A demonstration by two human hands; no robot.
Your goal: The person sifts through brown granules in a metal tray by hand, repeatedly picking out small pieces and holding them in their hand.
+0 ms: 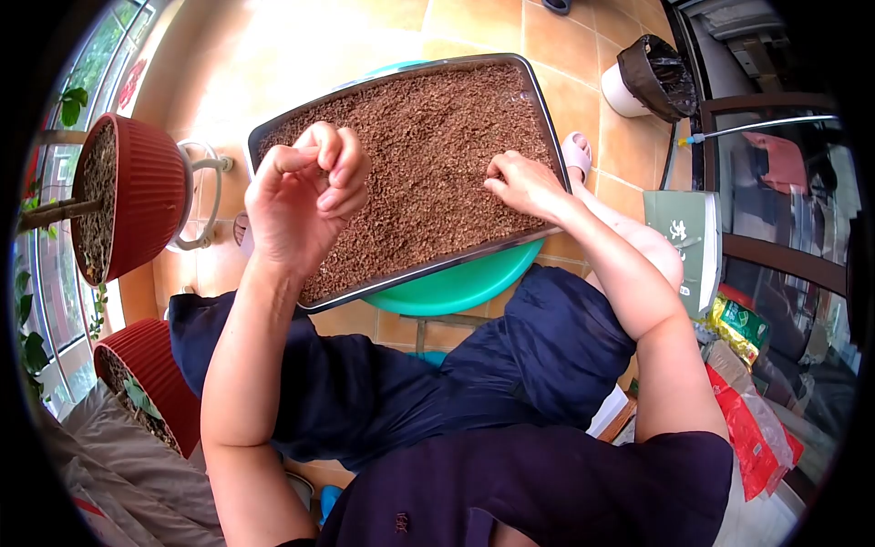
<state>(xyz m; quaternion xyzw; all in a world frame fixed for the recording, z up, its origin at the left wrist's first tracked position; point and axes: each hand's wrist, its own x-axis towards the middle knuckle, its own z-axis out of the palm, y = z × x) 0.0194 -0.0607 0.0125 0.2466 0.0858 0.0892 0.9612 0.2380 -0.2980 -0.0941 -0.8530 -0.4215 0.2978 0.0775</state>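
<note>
A dark rectangular tray [540,84] filled with brown, crumbly growing medium [410,155] lies in front of me. My left hand [314,187] is raised above the tray's left part, palm turned up, fingers curled in with the thumb against the index finger. Anything in that pinch is too small to make out. Low over the right part of the tray, my right hand [524,187] has its fingers bent together, with the tips at the surface of the brown medium. What those fingertips hold, if anything, is hidden.
Under the tray is a green round basin or stool [456,287]. Two red ribbed pots, one upper [146,196] and one lower [159,374], stand at left. At right are a lined bin [629,91], a green box or book [679,237] and a red plastic bag [747,438].
</note>
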